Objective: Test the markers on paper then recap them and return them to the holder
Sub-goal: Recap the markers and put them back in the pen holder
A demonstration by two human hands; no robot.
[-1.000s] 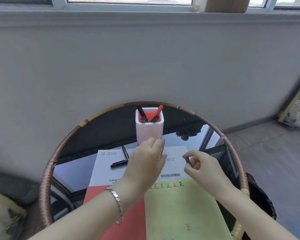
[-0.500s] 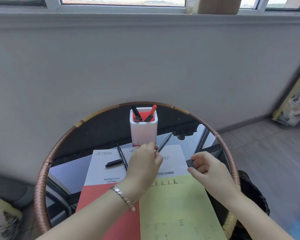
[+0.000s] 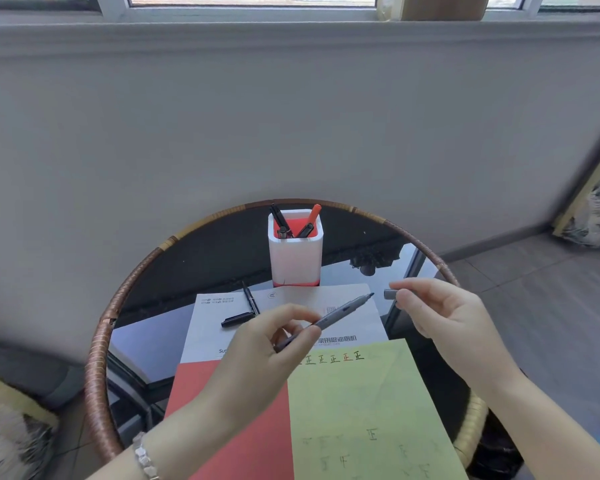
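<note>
My left hand (image 3: 257, 355) holds a grey marker (image 3: 340, 311) uncapped, its blue tip pointing up and right. My right hand (image 3: 444, 317) pinches the grey cap (image 3: 390, 293) a short way from that tip, with a small gap between them. The white holder (image 3: 295, 258) with a red inside stands at the table's far side with black markers and an orange-capped one in it. A yellow-green paper (image 3: 361, 410) with rows of written marks lies under my hands. Two black markers (image 3: 246, 308) lie on the white sheet (image 3: 215, 327).
The round glass table has a woven rattan rim (image 3: 97, 358). A red sheet (image 3: 250, 445) lies left of the yellow-green paper. A grey wall stands close behind the table. Tiled floor and a patterned cushion (image 3: 596, 209) are at the right.
My left hand has drawn back from the holder with the grey marker and tilted it toward the right. My right hand has lifted the cap up near the marker's tip.
</note>
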